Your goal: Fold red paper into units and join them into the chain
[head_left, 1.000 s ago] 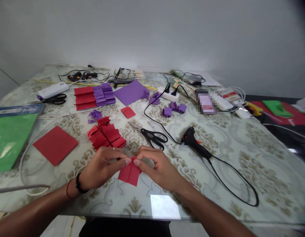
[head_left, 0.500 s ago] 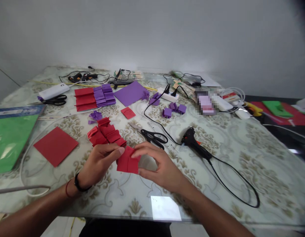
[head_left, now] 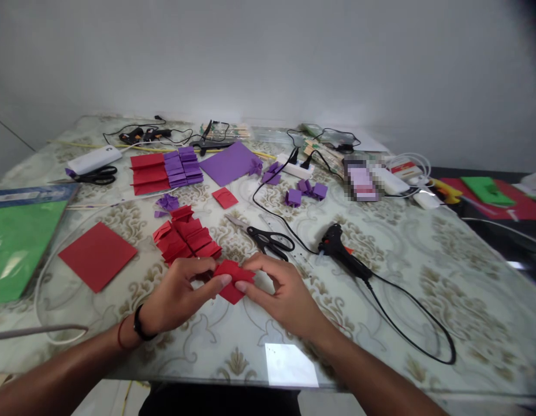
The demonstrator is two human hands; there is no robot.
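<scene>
Pinching the folded red paper (head_left: 232, 292) from both sides, my left hand (head_left: 177, 296) and right hand (head_left: 287, 293) hold it over the worktop (head_left: 207, 355), nearer me than the pleated red pieces (head_left: 197, 234) and black-handled scissors (head_left: 256, 233).

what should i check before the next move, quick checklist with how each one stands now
1. Held red paper gripped on both sides: ok, left hand and right hand both pinch it.
2. Creases lined up in it: cannot tell, fingers hide parts.
3. Plenty of room beyond the left hand: not ok, the folded red pieces lie right by its fingers.
4. Nearest scissors pointing away from the hands: ok.
5. Glue gun clear of the right hand: ok, it lies apart.
6. Glue gun cool: cannot tell.
</scene>
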